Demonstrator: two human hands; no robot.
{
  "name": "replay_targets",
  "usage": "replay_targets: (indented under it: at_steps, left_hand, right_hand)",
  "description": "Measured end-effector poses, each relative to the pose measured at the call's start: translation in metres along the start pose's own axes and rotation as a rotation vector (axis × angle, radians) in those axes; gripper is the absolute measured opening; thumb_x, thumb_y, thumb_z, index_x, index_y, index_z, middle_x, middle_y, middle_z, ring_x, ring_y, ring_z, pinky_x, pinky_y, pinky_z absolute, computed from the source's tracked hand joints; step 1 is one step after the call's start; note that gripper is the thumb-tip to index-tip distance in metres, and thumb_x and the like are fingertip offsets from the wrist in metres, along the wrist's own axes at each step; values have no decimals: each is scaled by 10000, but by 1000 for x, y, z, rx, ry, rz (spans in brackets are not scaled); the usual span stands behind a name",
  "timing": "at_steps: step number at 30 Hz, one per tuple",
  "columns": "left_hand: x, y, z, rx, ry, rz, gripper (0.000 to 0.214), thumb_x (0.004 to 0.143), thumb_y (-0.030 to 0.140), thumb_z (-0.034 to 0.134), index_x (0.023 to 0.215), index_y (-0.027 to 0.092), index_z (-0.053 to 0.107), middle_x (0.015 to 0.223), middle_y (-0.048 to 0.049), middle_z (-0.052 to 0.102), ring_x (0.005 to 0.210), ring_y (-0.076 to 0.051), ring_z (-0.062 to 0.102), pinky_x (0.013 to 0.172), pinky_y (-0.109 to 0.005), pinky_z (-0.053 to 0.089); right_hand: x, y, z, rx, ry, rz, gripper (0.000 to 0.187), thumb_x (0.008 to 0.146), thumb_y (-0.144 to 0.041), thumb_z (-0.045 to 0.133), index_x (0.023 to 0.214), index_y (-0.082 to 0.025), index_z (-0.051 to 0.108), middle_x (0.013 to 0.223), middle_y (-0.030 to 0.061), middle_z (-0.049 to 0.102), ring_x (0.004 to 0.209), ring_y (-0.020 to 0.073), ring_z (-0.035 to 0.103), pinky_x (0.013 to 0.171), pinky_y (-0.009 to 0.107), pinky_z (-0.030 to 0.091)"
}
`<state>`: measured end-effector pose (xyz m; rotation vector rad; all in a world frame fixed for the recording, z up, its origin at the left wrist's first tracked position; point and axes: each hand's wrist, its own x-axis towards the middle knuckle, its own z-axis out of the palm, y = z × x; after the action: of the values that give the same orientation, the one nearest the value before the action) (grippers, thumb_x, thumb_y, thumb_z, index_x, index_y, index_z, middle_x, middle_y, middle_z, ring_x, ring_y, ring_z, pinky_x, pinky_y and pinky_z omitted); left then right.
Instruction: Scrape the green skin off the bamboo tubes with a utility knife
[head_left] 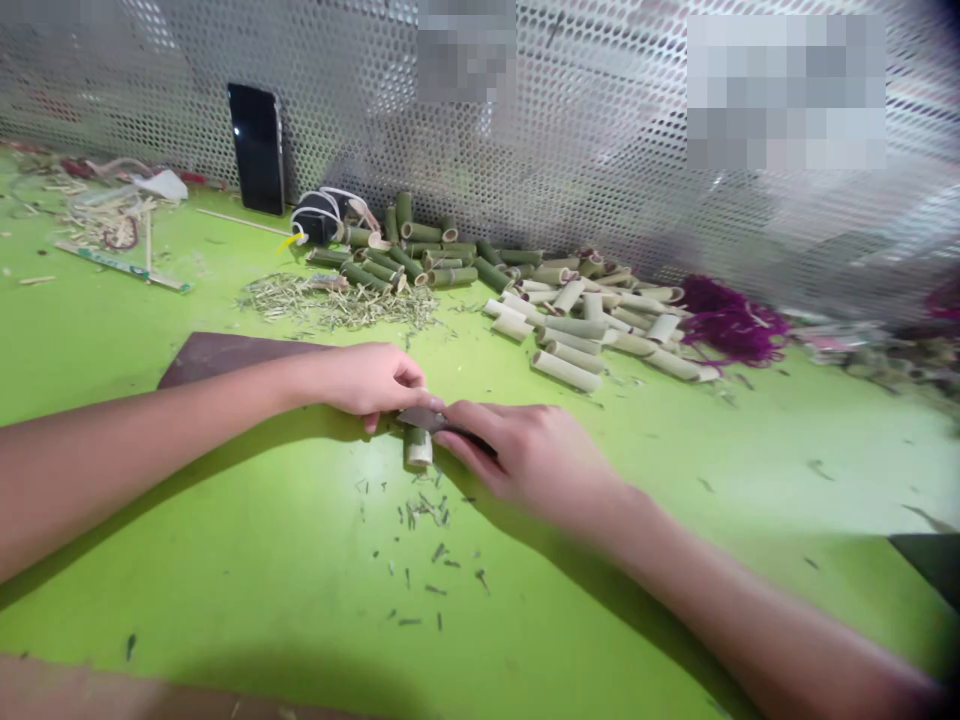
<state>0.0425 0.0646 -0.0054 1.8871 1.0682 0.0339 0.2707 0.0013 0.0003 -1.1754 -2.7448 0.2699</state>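
My left hand [367, 380] grips the top of a short bamboo tube [418, 447], which stands upright on the green tabletop [225, 560]. My right hand [521, 462] holds a dark metal blade [427, 420] against the tube's upper part, and its handle is hidden in my fingers. The fingers of both hands nearly meet there and hide most of the tube. Green bamboo peelings [420, 520] lie scattered on the table in front of the tube.
Behind my hands lie a pile of green bamboo tubes [405, 255], a pile of peeled pale tubes [585, 330] and a heap of shavings [337, 305]. A dark mat [225, 358], purple fibres [731, 322], a phone [256, 148] and a perforated metal wall [540, 120] are also there.
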Motion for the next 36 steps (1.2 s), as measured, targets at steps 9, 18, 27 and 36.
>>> replay_targets:
  at_steps: [9,18,27,36]
  left_hand:
    - [1,0,1,-16,16,22,494,872,680,670,736,214,577,561,41,607,498,-143,637,545,-259,410]
    - [0,-1,-2,-103,1,-9,414,887,621,694,845,215,631,634,32,635,508,-140,647,525,-258,436]
    - [4,-6,0,-65,16,42,470,886,662,675,780,213,587,627,55,605,475,-125,628,545,-260,424]
    - [3,-2,0,-63,22,44,441,920,623,660,783,208,597,580,60,602,470,-130,630,574,-270,449]
  right_hand:
    - [6,5,-3,160,-106,53,303,1070,-369,440,1034,-220,701,720,6,718,502,125,557,529,271,388]
    - [-10,8,-14,347,-292,-40,406,1081,-431,395,910,-206,687,675,0,692,493,118,571,484,250,407]
    - [0,1,0,-58,-7,15,358,1083,-394,393,979,-207,679,727,18,720,518,137,570,535,292,354]
    - [6,3,-6,124,-126,80,356,1072,-400,400,1009,-223,702,715,23,730,497,145,576,511,291,407]
